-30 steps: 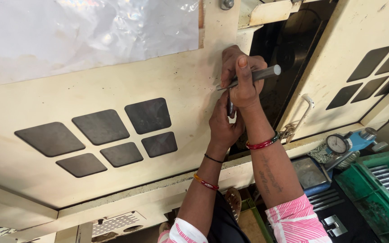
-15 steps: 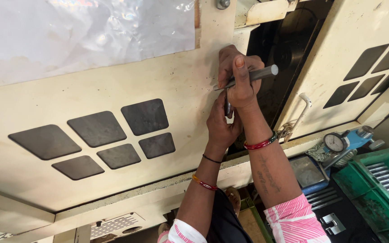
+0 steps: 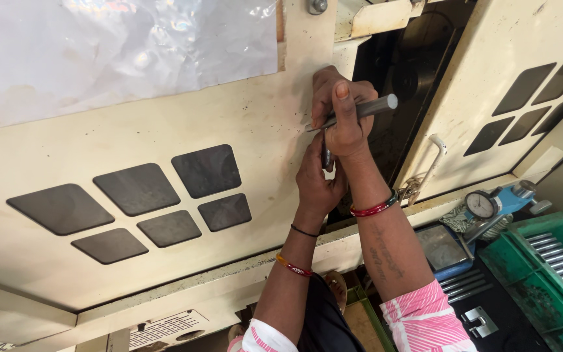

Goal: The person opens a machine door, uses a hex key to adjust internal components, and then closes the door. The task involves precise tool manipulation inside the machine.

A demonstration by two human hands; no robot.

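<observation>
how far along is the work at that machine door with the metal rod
Done: the machine door stands slid aside, its dark opening exposed. In hand: the right hand grips a grey metal rod at the door's edge, while the left hand just below pinches a small dark part that is too hidden to identify. Left: more rods lie in the green tray.

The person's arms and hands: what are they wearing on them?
Both hands are bare. The left hand has a thin black band and a red-and-gold bangle below it; the right hand has a red bangle. Pink-and-white striped sleeves are pushed up both arms.
</observation>
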